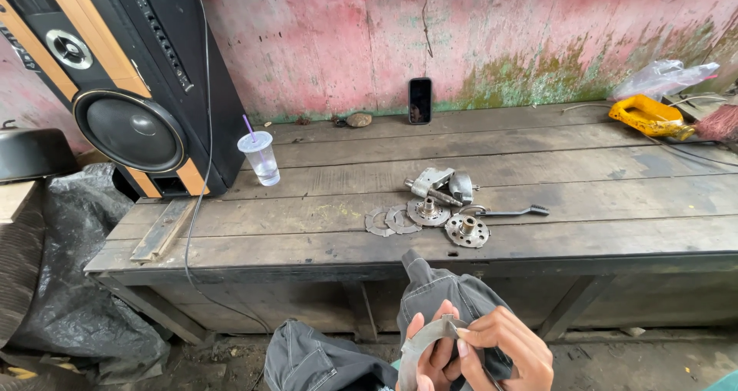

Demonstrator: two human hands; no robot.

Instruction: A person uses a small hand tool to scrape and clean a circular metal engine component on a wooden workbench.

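Note:
Low in the head view, both my hands hold one thin curved grey strip (419,349), like a gasket or worn ring piece. My left hand (432,359) grips its lower part. My right hand (511,352) pinches its upper end with the fingertips. They hover over my grey trouser knee (442,291), in front of a wooden bench (307,229). On the bench lie several metal parts: flat discs (390,221), a round hub (467,230), a grey metal housing (440,183) and a kick lever (507,211).
A large black-and-orange speaker (131,83) stands at the bench's left end, with a cable hanging down. A plastic cup with a straw (261,159), a phone leaning on the pink wall (420,100), a yellow tool (646,116) and a plastic bag (661,77) are also there.

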